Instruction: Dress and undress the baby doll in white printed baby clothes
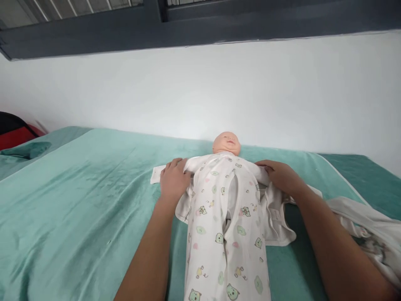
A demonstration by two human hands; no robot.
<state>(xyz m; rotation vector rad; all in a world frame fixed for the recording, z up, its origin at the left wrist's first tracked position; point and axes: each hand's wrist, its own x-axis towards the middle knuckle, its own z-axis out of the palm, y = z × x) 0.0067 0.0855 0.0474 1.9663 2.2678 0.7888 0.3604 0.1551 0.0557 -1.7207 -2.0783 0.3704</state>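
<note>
A baby doll [226, 143] lies on its back on a green bedsheet, its head toward the wall. Printed white baby pants [216, 234] with green animal pictures are spread over its front, a slit opening at their middle. Beneath them shows a white baby top [277, 221], its flaps out to both sides. My left hand [175, 177] is closed around the left sleeve, whose cuff sticks out past the fingers. On the other side, my right hand [280, 175] has its fingers closed on the right sleeve near the doll's shoulder. The fingertips of both hands are partly hidden.
The green sheet [78, 200] is wrinkled at the left. Crumpled pale clothes [372, 225] lie at the right beside my forearm. A white wall [188, 92] rises behind the bed under a dark window frame [219, 25]. A red and black object [15, 131] stands at the far left.
</note>
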